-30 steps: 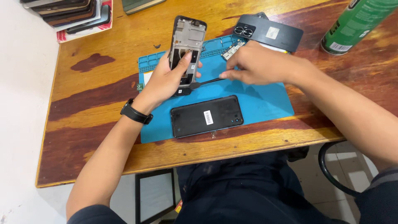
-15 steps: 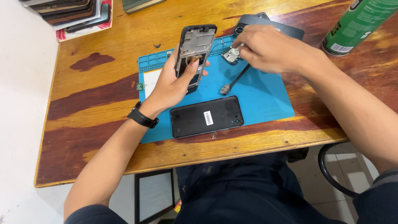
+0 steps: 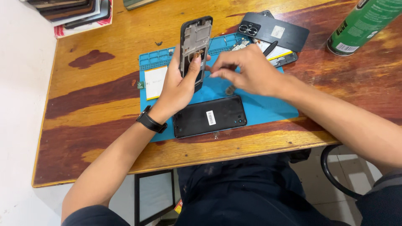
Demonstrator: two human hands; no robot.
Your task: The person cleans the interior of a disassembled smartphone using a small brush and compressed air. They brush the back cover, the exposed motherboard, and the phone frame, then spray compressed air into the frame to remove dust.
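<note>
The left hand point(image 3: 178, 86) is closed around an opened phone frame point(image 3: 195, 46), holding it upright over the blue work mat point(image 3: 268, 109), while the right hand point(image 3: 247, 71) hovers just beside it, fingers pinched together; whether they hold anything I cannot tell. On the mat's near edge lies a black back cover point(image 3: 209, 117), and at its far corner another dark cover point(image 3: 274, 31) rests on a phone. The mat lies on a worn wooden table point(image 3: 92, 104), with a green spray can point(image 3: 362, 25) well off to the mat's right and stacked phones point(image 3: 73, 10) beyond its far left.

Varnished wood, glossy and blotchy, on the table point(image 3: 96, 104). Matt blue rubbery mat point(image 3: 268, 111) on it. On the mat, glossy black plastic cover point(image 3: 209, 117); above it, bare metal-looking frame point(image 3: 195, 46).
</note>
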